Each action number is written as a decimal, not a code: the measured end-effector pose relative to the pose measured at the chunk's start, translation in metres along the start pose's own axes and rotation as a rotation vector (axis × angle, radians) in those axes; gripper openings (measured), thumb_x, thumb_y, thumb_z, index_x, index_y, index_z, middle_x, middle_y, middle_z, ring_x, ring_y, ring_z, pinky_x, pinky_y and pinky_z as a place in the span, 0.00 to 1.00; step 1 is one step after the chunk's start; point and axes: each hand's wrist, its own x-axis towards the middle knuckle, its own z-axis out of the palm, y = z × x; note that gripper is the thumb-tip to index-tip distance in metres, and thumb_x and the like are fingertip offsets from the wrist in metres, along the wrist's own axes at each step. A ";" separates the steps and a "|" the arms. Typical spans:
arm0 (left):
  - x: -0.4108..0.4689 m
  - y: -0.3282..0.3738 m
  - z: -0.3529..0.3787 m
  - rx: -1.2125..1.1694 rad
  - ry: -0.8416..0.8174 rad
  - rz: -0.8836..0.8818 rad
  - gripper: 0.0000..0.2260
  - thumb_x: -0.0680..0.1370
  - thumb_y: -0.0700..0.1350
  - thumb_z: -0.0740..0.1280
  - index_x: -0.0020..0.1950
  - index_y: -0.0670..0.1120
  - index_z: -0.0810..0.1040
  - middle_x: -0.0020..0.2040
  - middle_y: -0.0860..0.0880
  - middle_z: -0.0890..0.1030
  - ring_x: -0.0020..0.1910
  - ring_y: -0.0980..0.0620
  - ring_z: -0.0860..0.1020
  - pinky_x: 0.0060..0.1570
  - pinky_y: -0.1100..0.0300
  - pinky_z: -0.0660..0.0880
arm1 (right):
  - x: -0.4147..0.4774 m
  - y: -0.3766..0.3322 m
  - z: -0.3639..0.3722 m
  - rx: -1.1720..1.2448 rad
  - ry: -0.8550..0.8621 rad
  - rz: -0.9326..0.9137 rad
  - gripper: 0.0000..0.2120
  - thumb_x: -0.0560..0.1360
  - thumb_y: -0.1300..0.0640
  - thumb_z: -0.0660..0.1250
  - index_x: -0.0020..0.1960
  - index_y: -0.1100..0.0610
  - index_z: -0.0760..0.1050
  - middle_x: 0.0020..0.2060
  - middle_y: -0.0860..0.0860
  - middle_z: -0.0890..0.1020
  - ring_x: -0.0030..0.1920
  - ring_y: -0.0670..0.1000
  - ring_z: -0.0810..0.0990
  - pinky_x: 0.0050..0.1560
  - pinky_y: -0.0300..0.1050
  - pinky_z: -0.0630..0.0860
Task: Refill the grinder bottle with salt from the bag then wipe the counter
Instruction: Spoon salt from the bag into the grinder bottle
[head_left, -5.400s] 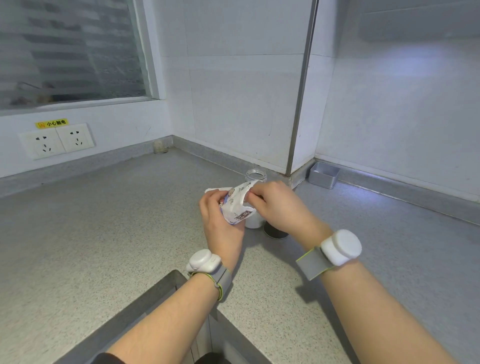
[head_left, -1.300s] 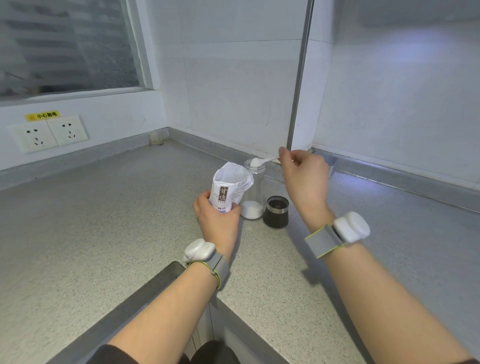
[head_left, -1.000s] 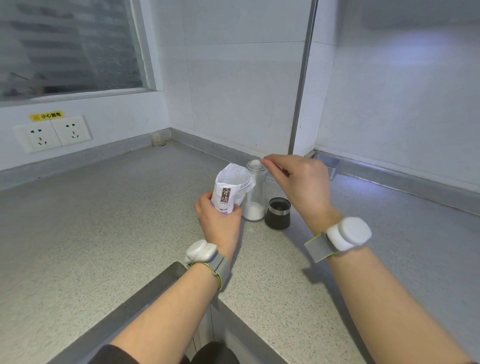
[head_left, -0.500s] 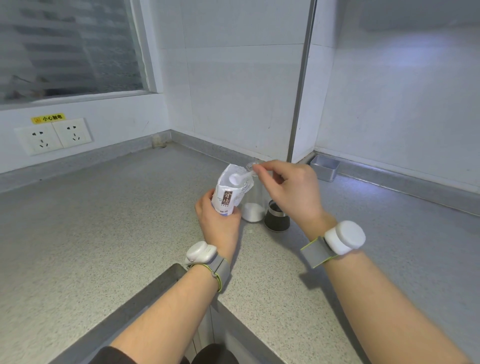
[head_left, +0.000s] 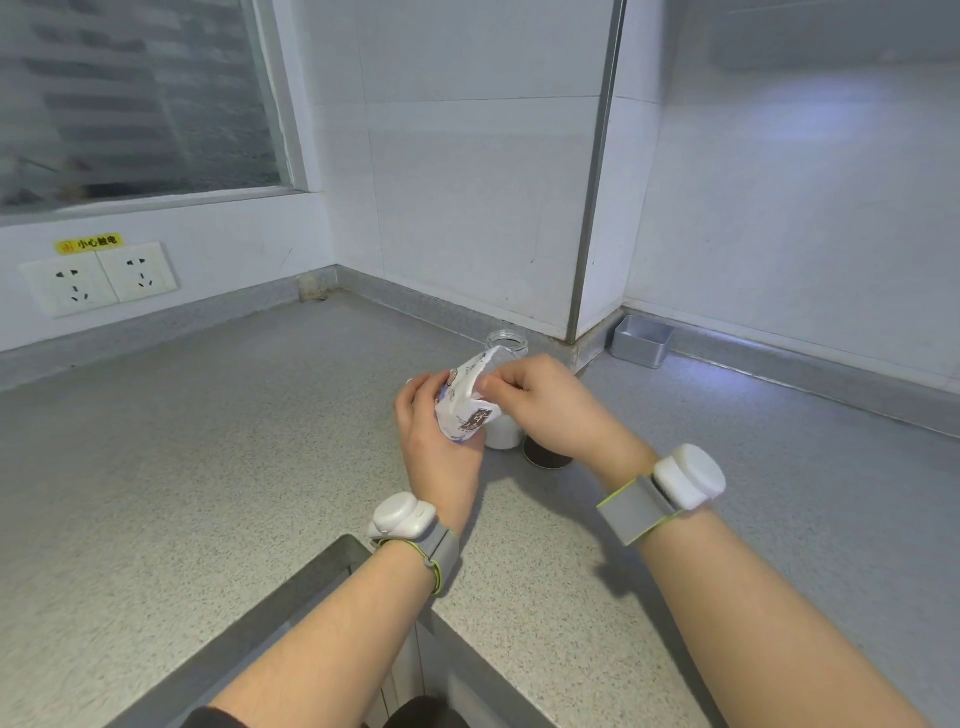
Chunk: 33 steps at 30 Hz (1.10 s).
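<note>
1. The grinder bottle (head_left: 505, 347) stands upright and uncapped on the counter (head_left: 208, 467), with a layer of white salt at its bottom. It stands where it stood half a second ago.
2. The left hand (head_left: 434, 441) wraps its fingers round the lower part of the salt bag (head_left: 467, 410), just in front of the bottle and a little to its left, as before. The bag's open top now leans toward the bottle and covers part of the glass. Half a second ago it stood straighter.
3. The right hand (head_left: 543, 410) has come down from above the bag. It now lies in front of the bottle, its fingers bunched narrow, with the thumb and fingertips at the bag's mouth.
4. Half a second ago that hand held a small white spoon over the bag's mouth. The spoon is out of sight now, and I cannot tell whether the fingers pinch it or the bag's edge.
5. The dark cap (head_left: 545, 458) sits on the counter just to the right of the bottle and nearer the person. The right hand now hides most of it, where earlier nearly all of it showed.
6. A metal tray (head_left: 641, 340) sits against the wall, well to the right of the bottle. The wall sockets (head_left: 98, 278) are far to the bottle's left.
</note>
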 end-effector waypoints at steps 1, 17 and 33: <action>0.000 0.000 0.000 -0.002 0.002 -0.017 0.25 0.66 0.31 0.74 0.62 0.40 0.78 0.62 0.43 0.72 0.55 0.53 0.75 0.54 0.77 0.67 | 0.000 -0.001 0.000 0.076 0.027 0.041 0.25 0.79 0.51 0.65 0.27 0.53 0.60 0.22 0.46 0.60 0.25 0.46 0.58 0.27 0.42 0.57; 0.003 -0.009 0.001 0.050 -0.011 -0.274 0.18 0.66 0.39 0.74 0.54 0.40 0.77 0.55 0.44 0.75 0.44 0.66 0.70 0.44 0.67 0.66 | 0.005 -0.001 -0.011 0.646 0.441 0.437 0.11 0.73 0.54 0.68 0.35 0.56 0.84 0.23 0.50 0.59 0.24 0.48 0.57 0.27 0.39 0.57; 0.004 -0.007 0.000 0.039 0.010 -0.334 0.16 0.67 0.38 0.74 0.53 0.41 0.76 0.53 0.43 0.75 0.49 0.47 0.76 0.50 0.51 0.76 | 0.008 0.022 -0.021 0.466 0.648 0.431 0.13 0.74 0.52 0.65 0.34 0.52 0.83 0.20 0.44 0.66 0.25 0.45 0.64 0.29 0.40 0.62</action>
